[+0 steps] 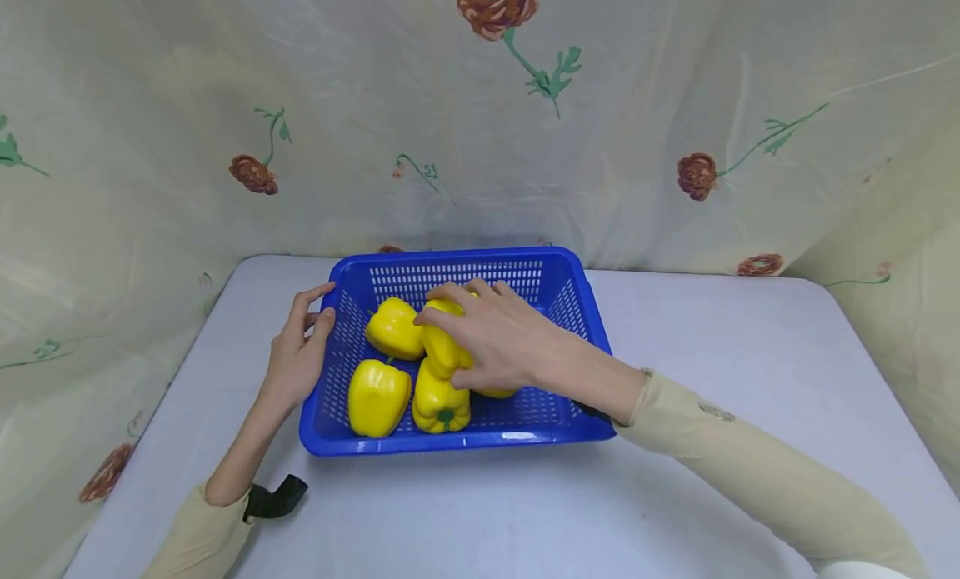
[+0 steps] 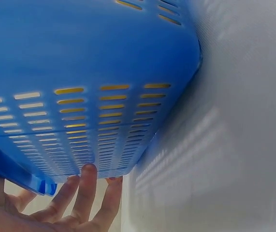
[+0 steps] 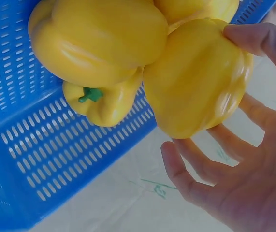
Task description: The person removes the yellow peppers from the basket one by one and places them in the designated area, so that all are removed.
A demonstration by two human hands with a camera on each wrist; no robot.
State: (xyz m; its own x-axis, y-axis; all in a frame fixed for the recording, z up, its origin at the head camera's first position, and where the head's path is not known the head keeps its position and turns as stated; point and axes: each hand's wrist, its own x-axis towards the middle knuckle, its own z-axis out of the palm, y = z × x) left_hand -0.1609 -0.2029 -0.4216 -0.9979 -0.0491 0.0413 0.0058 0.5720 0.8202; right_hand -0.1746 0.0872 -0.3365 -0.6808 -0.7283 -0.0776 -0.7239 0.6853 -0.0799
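A blue perforated plastic basket (image 1: 457,441) stands on the table with several yellow bell peppers inside. My right hand (image 1: 498,333) reaches over it and grips one yellow bell pepper (image 3: 200,79), thumb on one side and fingers round the other. That pepper leans against its neighbours, partly hidden by the hand in the head view. At the left rim, my left hand (image 1: 298,358) holds the basket, its fingers (image 2: 87,186) against the outer wall under the edge. Two more peppers, one at the back (image 1: 395,329) and one at the front (image 1: 378,398), lie along the basket's left side.
White cloth covers the table (image 1: 480,521). Behind it hangs a pale curtain (image 1: 360,79) printed with brown flowers, close to the table's back edge. A black mount (image 1: 277,497) sticks out from the left wrist.
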